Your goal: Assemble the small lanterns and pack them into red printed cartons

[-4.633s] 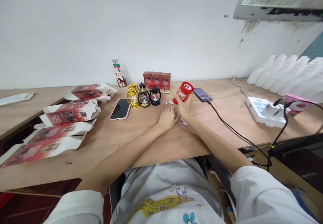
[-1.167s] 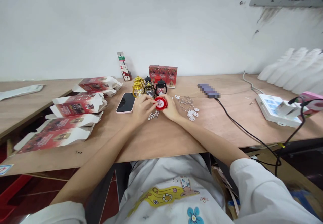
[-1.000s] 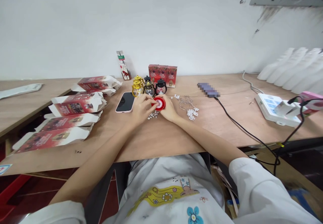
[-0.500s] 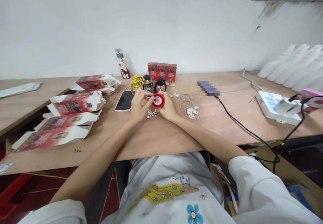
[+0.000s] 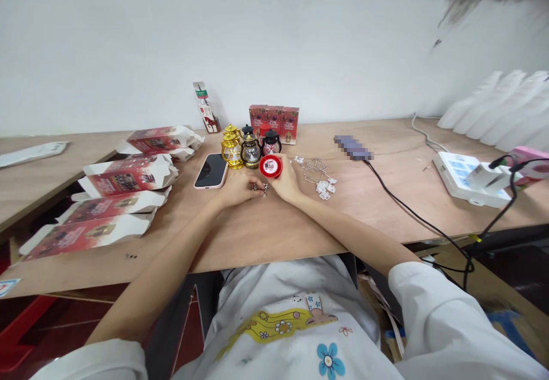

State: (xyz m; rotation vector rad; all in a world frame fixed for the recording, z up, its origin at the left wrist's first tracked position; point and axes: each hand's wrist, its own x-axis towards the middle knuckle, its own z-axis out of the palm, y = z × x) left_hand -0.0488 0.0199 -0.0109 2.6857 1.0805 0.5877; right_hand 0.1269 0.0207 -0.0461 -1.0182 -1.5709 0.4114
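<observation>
Clock: we centred it on the red piece (image 5: 270, 166), 12 toward the wall (image 5: 171, 43).
Red piece: held above the desk (image 5: 278, 228), recessed end tipped toward us, presumably to keep its inside in sight.
Right hand (image 5: 285, 181): gripped the piece from 4 o'clock; we judged this the steadying hand.
Left hand (image 5: 237, 189): at 8 o'clock, fingers curled down to the metal bits (image 5: 265, 190); we could not tell whether it pinched one.
Metal bits: at 7 o'clock, probably for short reach; partly covered by the fingers.
Wires (image 5: 315, 170): tangled at 3 o'clock, beside white tabs (image 5: 325, 187), likely apart to avoid mixing.
Lanterns (image 5: 250, 152): upright at 11 o'clock, seemingly out of the way; rear ones partly hidden.
Recess marks: too small to read.
Phone (image 5: 353, 147): 2 o'clock, pixelated.
</observation>
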